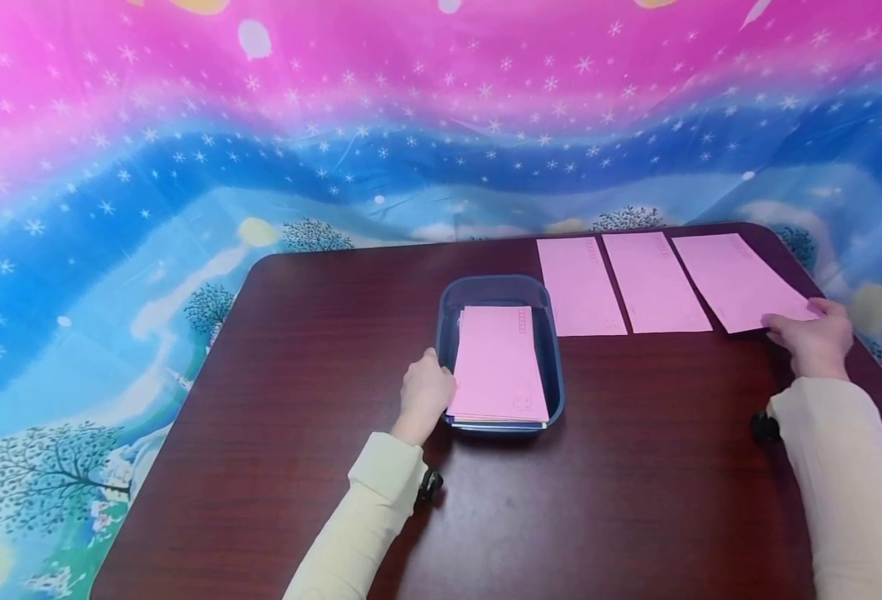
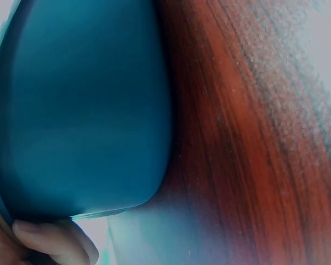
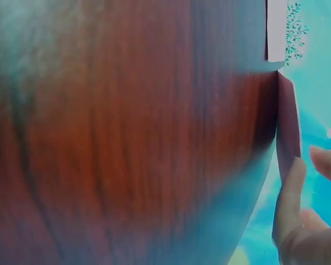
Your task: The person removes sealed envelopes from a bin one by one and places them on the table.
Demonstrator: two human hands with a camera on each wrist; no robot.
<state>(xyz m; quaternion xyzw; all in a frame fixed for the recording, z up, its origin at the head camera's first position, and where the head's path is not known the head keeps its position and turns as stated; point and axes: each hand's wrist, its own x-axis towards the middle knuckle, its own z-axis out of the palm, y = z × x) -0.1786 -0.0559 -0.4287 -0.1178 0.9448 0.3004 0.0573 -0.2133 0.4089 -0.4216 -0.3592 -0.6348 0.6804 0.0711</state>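
My left hand [image 1: 426, 392] grips the left rim of a dark blue plastic bin [image 1: 558, 367], with fingertips [image 2: 49, 237] curled at its edge in the left wrist view. Inside the bin lies a stack of envelopes [image 1: 495, 362], pink on top, with other colours showing at the near edge. At the far right, my right hand [image 1: 816, 337] pinches the near right corner of a pink envelope [image 1: 734, 279]. That envelope [image 3: 288, 118] appears edge-on and tilted up from the tabletop in the right wrist view.
Two more pink envelopes, a left one [image 1: 582, 287] and a middle one [image 1: 657, 283], lie side by side between the bin and the right-hand envelope. The dark wooden table [image 1: 298, 375] has rounded far corners. A patterned pink and blue cloth [image 1: 411, 108] hangs behind it.
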